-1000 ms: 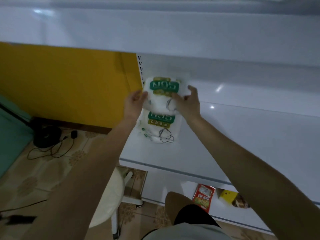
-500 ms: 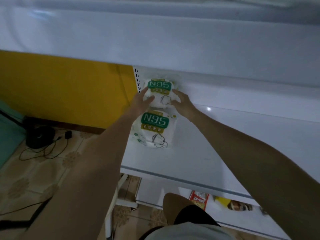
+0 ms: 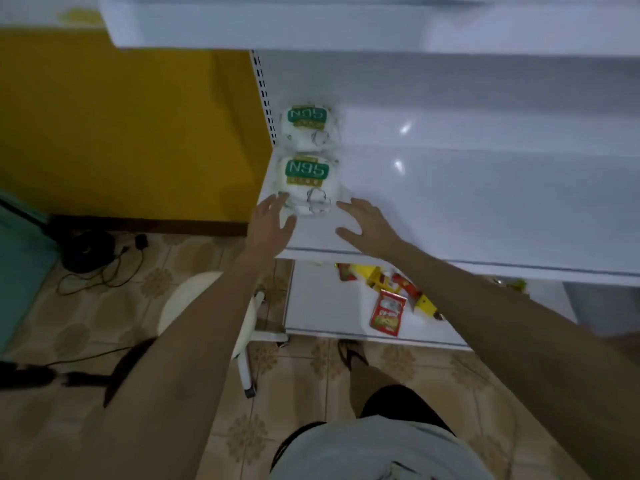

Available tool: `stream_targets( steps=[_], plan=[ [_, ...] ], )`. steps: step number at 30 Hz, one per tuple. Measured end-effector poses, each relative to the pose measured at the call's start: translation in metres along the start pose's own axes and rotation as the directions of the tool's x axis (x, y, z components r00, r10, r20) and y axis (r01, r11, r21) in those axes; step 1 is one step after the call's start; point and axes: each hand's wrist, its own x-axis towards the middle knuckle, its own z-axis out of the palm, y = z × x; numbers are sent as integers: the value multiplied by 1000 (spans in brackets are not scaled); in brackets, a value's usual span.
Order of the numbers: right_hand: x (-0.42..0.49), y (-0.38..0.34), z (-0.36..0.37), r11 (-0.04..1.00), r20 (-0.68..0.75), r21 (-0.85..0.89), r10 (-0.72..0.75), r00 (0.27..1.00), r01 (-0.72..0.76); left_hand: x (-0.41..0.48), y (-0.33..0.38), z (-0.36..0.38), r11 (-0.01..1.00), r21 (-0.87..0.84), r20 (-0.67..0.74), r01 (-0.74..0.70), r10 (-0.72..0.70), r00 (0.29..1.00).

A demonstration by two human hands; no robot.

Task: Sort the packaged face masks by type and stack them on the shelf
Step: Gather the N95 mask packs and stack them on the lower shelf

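White shelf (image 3: 485, 209) beside yellow wall (image 3: 131, 133), tiled floor (image 3: 311, 368).

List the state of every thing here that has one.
Rear pack: flat on the shelf, in its back left corner, label upside down.
Front pack: flat, just in front of it, label upright, gripped by neither hand.
Left hand: open, fingertips at the front pack's near left corner.
Right hand: open, beside its near right corner, holding nothing.
Red packet: flat on the lower shelf.
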Motion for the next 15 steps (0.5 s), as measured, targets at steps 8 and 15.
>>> stream_targets(
  steps=[8, 15],
  plan=[
    [-174, -23, 13, 984, 93, -158, -68, 993, 82, -128, 57, 12, 985, -83, 151, -151, 162, 975],
    [-244, -3, -103, 980, -107, -159, -135, 985, 118, -141, 213, -16, 906, -121, 60, -405, 414, 908]
  ],
)
